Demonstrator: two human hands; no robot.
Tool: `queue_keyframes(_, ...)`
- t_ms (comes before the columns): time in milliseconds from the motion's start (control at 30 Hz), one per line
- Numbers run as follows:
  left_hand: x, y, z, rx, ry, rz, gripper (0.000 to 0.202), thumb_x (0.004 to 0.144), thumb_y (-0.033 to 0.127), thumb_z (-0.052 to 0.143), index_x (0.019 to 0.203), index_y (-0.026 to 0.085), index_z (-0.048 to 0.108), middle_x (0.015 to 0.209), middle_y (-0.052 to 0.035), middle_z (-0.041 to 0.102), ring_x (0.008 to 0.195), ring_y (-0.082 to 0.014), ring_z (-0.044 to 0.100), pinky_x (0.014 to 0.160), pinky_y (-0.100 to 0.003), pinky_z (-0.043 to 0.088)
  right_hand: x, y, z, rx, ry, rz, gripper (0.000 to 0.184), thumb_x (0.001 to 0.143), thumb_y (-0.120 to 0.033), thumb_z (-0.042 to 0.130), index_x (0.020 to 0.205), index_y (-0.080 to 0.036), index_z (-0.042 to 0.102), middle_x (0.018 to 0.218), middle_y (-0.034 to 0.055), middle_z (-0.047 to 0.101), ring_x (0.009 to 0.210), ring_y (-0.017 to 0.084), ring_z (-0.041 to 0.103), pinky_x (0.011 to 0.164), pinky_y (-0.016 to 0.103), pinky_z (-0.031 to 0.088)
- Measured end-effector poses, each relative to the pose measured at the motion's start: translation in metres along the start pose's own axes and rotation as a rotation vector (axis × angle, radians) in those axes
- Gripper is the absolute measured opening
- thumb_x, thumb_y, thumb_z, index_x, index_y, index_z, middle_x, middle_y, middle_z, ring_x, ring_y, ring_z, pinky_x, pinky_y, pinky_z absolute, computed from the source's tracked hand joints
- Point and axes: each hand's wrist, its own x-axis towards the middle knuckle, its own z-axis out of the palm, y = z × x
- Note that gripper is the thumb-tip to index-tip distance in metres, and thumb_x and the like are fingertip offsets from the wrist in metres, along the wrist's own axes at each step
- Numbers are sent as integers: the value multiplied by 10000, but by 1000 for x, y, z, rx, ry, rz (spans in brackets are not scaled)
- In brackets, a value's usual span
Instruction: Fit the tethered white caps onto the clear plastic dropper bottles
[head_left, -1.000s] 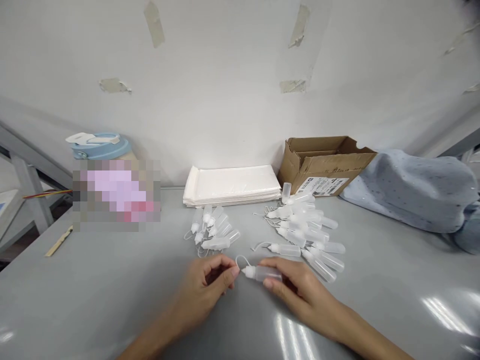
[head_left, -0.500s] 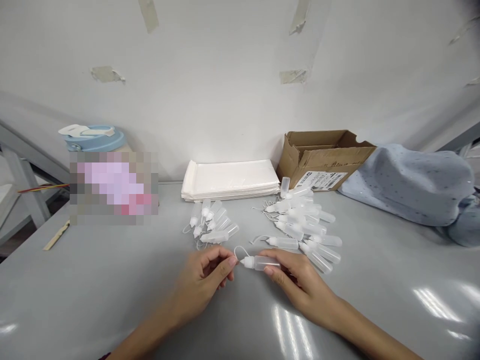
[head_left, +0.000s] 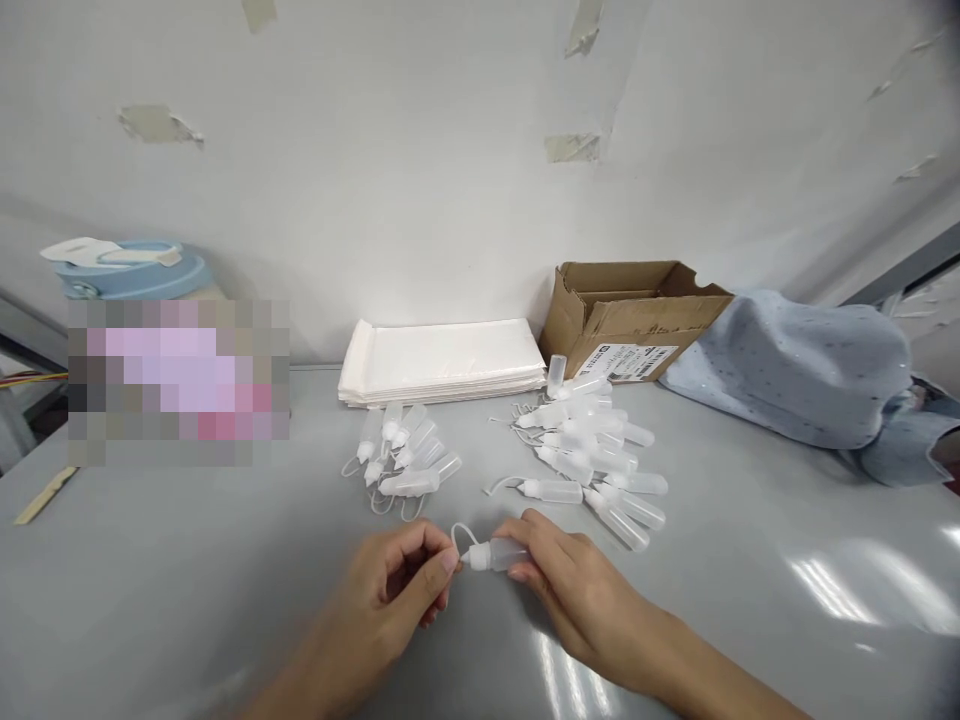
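Observation:
My right hand [head_left: 570, 590] grips the body of a small translucent dropper bottle [head_left: 508, 555], which lies level with its white nozzle pointing left. A thin white strap [head_left: 463, 530] loops up from the bottle's neck to the fingertips of my left hand [head_left: 409, 580]. Thumb and forefinger of that hand are pinched at the nozzle tip, on the strap's end; the small cap there is hidden by the fingers. Behind my left hand lies a small group of similar bottles [head_left: 409, 484]. A larger heap of bottles [head_left: 592, 430] lies beyond my right hand.
A stack of white envelopes [head_left: 450, 355] lies against the wall. Right of it stands an open cardboard box [head_left: 645, 320], beside a light blue cloth [head_left: 802, 370]. At the left are a blue-lidded container [head_left: 135, 270], partly blurred out, and a flat stick [head_left: 46, 495].
The view has shifted, so the surroundings sit further left. My right hand has slid closer along the bottle toward its nozzle. My left hand still pinches at the tip.

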Motion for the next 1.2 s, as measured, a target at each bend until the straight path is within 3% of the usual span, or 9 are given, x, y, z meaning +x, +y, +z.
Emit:
queue_keyframes(200,3,-4,0,-71,21,25,396,881,462,384,750,192,643,592,-2,578,583,-141,534,585,-235,442,1,2,-8,103,49,17,216,969,-230,314,1134,-195,449,926,60,571,790,177,567,675,297,472)
queue_keyframes(467,-4,9,3,151,198,22,305,834,410,436,666,206,589,584,11,525,588,-141,490,508,-218,359,2,1,-11,220,38,63,216,957,-221,362,1122,-186,498,921,48,591,803,160,565,712,279,450)
queue_keyframes(600,-3,6,3,195,162,55,296,836,399,441,662,203,577,579,14,528,576,-134,485,467,-202,323,4,-2,-11,300,25,142,204,961,-238,365,1063,-189,535,895,26,602,791,146,559,720,265,432)
queue_keyframes(833,0,-3,1,265,152,133,264,854,362,449,700,211,600,615,4,593,599,-142,531,458,-192,358,5,-6,-8,434,-11,249,263,973,-322,340,936,-197,568,745,-16,541,637,115,473,594,229,382)
queue_keyframes(1000,2,-6,1,290,212,255,202,841,323,511,747,225,661,628,12,661,605,-145,598,569,-217,451,6,-5,-9,449,-18,241,279,974,-328,334,912,-187,567,789,0,572,668,121,494,624,239,394)
queue_keyframes(1200,1,-9,-4,300,246,302,155,831,311,551,789,244,684,707,13,704,676,-156,640,625,-222,482,6,-6,-9,472,-28,248,311,973,-362,327,927,-186,580,736,-6,553,618,114,466,575,234,384)
